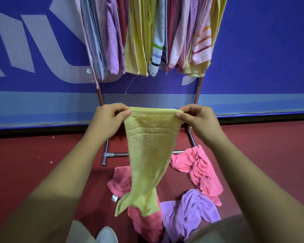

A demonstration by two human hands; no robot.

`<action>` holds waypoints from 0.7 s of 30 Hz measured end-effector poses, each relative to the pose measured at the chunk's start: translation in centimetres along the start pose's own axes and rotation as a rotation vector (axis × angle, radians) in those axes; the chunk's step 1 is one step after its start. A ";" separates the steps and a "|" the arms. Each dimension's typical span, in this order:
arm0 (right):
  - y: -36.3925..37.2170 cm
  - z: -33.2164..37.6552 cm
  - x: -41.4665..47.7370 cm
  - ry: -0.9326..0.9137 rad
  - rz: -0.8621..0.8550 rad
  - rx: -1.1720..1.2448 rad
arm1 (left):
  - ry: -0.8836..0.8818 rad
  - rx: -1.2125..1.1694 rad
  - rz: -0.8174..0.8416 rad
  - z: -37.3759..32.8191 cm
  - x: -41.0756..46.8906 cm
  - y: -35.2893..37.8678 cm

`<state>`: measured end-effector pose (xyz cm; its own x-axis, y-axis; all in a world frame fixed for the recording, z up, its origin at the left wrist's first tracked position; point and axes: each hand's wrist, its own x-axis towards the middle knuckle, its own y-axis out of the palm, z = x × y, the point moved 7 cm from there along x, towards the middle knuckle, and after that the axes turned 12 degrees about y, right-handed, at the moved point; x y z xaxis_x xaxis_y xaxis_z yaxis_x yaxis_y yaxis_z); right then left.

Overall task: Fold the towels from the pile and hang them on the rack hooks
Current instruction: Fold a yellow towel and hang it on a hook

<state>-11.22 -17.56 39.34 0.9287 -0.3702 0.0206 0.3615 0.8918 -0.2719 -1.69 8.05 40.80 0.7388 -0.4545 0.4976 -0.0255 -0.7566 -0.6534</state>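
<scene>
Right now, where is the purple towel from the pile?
Head view, lower right of centre: the purple towel lies crumpled on the red floor beside the near pink towel, right of the yellow towel's tail.

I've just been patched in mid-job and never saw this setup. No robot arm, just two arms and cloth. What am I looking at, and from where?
There is no machine: a person works with bare hands. The one picture comes from a camera on their head, looking forward and down, so the arms reach in from below. The left hand and right hand each pinch a top corner of a yellow towel, which hangs between them. Behind stands a metal rack with many hung towels. On the red floor lie crumpled pink towels and a purple towel, not yet folded.
</scene>
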 end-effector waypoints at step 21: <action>-6.9 18.9 -1.7 -0.346 -0.195 0.035 | 0.135 -0.268 -0.164 -14.2 8.3 -12.3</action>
<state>-13.74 -18.15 59.36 0.8133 -0.4293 0.3927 0.5307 0.8240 -0.1985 -4.80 6.89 61.01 0.6522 -0.3613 0.6664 -0.1034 -0.9133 -0.3940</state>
